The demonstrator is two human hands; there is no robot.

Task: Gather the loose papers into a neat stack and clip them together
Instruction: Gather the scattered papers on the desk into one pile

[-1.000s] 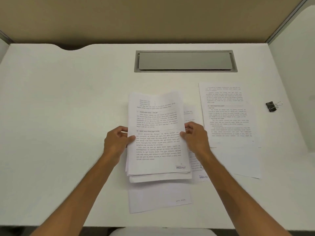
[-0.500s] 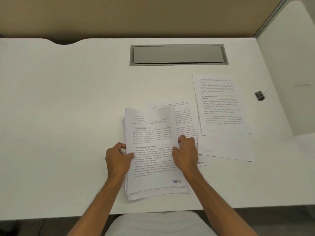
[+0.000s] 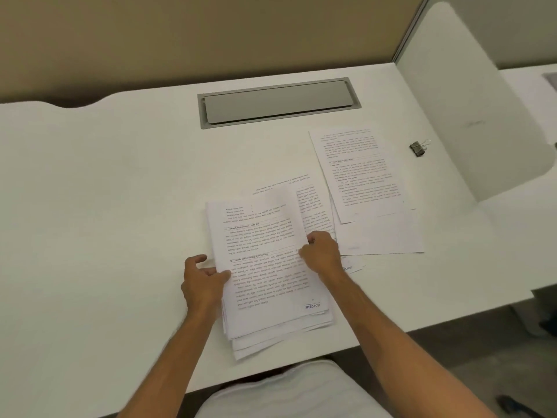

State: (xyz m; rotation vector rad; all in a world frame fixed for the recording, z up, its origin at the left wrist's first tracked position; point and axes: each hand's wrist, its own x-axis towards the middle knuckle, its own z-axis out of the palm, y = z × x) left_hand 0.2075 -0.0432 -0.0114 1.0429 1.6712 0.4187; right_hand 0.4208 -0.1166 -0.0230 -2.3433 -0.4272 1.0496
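The gathering step is in hand: the left hand (image 3: 202, 282) and right hand (image 3: 322, 254) grasp the side edges of the partial stack (image 3: 265, 267) near the desk's (image 3: 105, 206) front edge. Next move — collecting the loose sheets (image 3: 361, 176) at right; the binder clip (image 3: 417, 148) lies beyond them.

Bare forearms (image 3: 388, 336), no sleeves, white garment (image 3: 289, 393)

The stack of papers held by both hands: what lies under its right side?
Under the stack, a printed sheet sticks out beside the right hand. How far it reaches underneath, and whether more sheets lie there, is hidden.
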